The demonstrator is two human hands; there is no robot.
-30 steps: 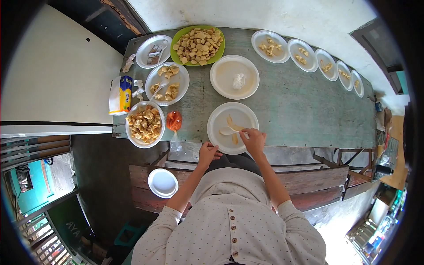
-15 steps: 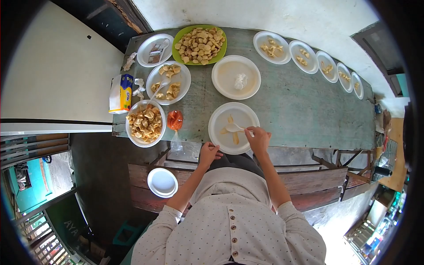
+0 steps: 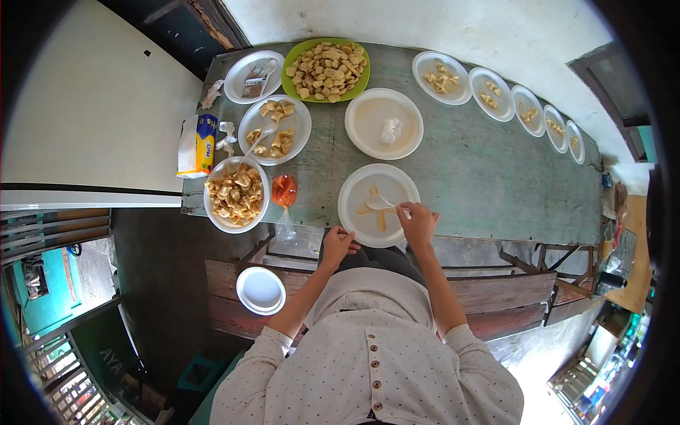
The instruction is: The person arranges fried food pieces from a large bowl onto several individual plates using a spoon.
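Note:
A white disposable plate (image 3: 397, 185) lies at the table's front edge, before me, with brown streaks of sauce crossing on it. My right hand (image 3: 419, 225) pinches the handle of a white plastic spoon (image 3: 377, 202), whose bowl is over the streaks. At the lower left rim of this plate, my left hand (image 3: 341, 246) has thumb and fingers closed on the edge. Just beyond stands another white plate (image 3: 361, 122) holding a crumpled white clump. To the left lies a clear bag of orange-red sauce (image 3: 285, 191).
Fried pieces fill a green plate (image 3: 290, 85) and a white bowl (image 3: 236, 195). A plate with a spoon (image 3: 263, 138) holds folded pieces. Several portioned plates (image 3: 440, 78) line the wall. Tissue pack (image 3: 196, 146) sits at left; a white bowl (image 3: 261, 290) rests on the bench (image 3: 496, 290).
The view has shifted slightly, so the table things appear a little further right. The spoon has moved only slightly over the sauce streaks; both hands stay about where they were.

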